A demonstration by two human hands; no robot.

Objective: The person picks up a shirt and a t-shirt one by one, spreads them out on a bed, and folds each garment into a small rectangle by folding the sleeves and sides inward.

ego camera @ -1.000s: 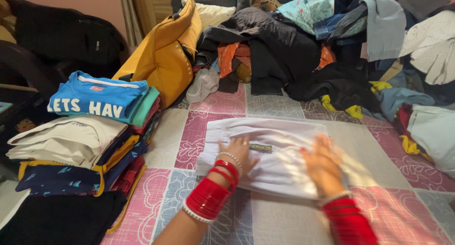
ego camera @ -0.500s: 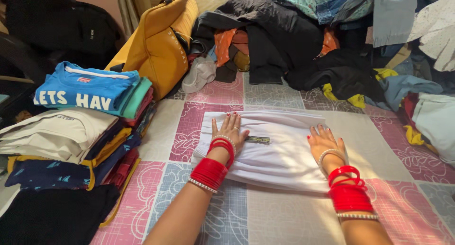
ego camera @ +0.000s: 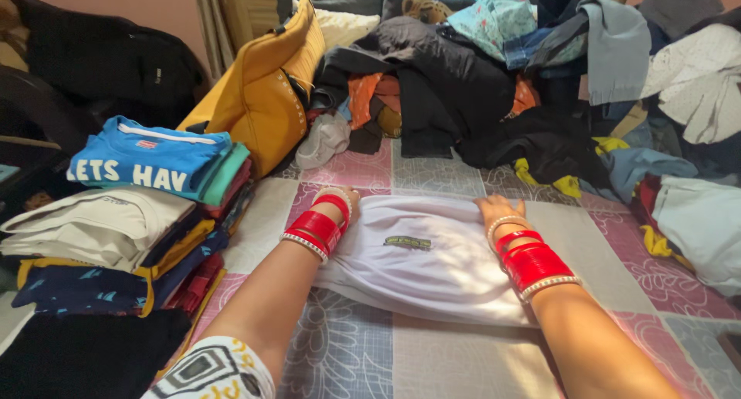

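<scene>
Reaching across the white garment (ego camera: 432, 256), which lies flat mid-sheet on the patterned bedsheet (ego camera: 455, 360), I have my left hand (ego camera: 340, 200) and right hand (ego camera: 498, 211) on its far edge; whether the fingers are clamped I cannot tell. Folding looks underway; next, I judge, calls for an even pull toward me.

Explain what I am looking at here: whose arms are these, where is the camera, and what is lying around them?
This is one view from a camera worn on a person's head, looking down at their own arms. No machine is involved. The left hand and right hand both rest at the far edge of a folded white garment on a patterned sheet. Neither hand lifts anything. Each wrist wears red bangles. To the left stands a stack of folded clothes; behind lies a heap of unfolded clothes and a yellow bag.
</scene>
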